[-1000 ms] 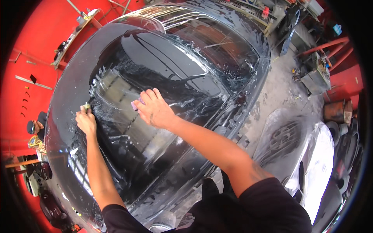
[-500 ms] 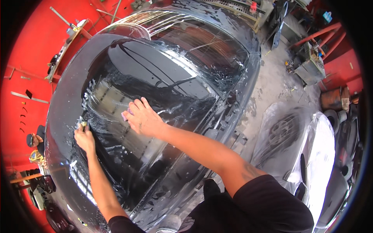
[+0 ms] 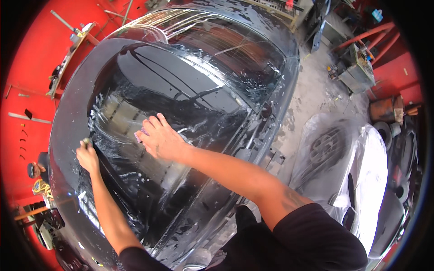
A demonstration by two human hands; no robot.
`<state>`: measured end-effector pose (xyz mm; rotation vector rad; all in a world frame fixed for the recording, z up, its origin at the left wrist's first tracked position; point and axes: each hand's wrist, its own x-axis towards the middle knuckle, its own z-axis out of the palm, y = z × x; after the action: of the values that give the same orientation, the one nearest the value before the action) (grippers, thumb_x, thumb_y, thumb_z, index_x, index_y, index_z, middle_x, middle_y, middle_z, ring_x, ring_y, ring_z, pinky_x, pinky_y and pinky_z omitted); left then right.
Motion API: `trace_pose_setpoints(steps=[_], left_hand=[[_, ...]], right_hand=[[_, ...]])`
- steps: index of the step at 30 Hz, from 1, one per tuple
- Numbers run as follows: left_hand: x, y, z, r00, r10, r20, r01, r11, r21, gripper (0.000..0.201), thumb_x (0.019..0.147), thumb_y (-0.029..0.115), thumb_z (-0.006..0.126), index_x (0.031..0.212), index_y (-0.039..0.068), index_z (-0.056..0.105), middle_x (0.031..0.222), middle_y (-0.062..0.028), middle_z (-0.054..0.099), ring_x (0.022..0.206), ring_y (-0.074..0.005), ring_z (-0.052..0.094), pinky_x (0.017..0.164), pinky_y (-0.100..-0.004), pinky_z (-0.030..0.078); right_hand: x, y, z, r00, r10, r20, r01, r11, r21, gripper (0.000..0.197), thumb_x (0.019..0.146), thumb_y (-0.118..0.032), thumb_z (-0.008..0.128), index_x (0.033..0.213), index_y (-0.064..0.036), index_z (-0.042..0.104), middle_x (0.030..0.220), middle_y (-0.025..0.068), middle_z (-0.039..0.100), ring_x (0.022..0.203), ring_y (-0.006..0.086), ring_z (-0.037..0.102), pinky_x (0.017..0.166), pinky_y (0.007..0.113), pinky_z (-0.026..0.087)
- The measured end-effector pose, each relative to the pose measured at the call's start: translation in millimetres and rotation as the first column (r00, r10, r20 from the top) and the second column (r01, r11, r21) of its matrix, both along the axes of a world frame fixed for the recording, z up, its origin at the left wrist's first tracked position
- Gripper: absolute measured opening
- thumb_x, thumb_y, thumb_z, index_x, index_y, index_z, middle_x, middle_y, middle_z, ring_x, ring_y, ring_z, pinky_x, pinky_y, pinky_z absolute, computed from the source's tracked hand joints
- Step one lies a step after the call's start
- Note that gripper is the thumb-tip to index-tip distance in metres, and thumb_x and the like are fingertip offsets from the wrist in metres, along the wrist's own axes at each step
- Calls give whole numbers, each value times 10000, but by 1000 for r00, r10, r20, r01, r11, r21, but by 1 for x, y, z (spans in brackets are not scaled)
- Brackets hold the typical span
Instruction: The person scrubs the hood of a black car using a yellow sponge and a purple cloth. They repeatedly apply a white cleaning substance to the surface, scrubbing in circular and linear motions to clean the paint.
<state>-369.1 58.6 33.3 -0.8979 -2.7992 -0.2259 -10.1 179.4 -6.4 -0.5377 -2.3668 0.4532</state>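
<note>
A black car [image 3: 190, 81] fills the view, its hood wet and covered by a clear film [image 3: 135, 135] with soapy water on it. My right hand [image 3: 160, 137] lies flat on the film near the hood's middle, pressing a small pink tool [image 3: 139, 134] under the fingers. My left hand [image 3: 87, 156] is at the film's left edge, pinching it together with a small light object [image 3: 86, 142].
A red floor [image 3: 31, 67] with scattered tools lies left of the car. A plastic-wrapped part with a grille [image 3: 334, 153] stands at the right, beside metal boxes [image 3: 357, 72] and tyres [image 3: 389, 128]. A person's head in a cap [image 3: 34, 169] shows at far left.
Both hands have slid down and left over the film. The right hand still presses the pink tool; the left still grips the film's edge.
</note>
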Motion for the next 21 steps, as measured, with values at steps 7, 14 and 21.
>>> trace_pose_setpoints(steps=[7,14,21], left_hand=[[146,-123,-36,841,-485,-239,519,848,105,657,951,118,649,1598,40,564,1373,-278,629,1228,-480,593,1090,-545,460],[94,-106,-22,824,-512,-241,545,833,93,652,969,64,573,1621,74,540,1413,-294,614,1248,-513,589,1125,-578,449],[120,-52,8,923,-259,-286,299,948,107,270,942,164,670,1161,16,726,994,-204,724,920,-467,686,806,-564,549]], right_hand=[[11,10,-8,998,-9,68,13,998,-59,471,964,-277,725,1392,-82,698,1377,222,614,1386,432,528,1231,653,368],[7,10,-4,999,-20,30,20,1000,16,472,947,-310,732,1372,-108,701,1350,217,621,1348,424,546,1242,662,341],[-4,9,1,991,-78,110,60,986,155,214,927,-254,684,1123,-168,695,1071,126,639,1104,328,614,999,481,445]])
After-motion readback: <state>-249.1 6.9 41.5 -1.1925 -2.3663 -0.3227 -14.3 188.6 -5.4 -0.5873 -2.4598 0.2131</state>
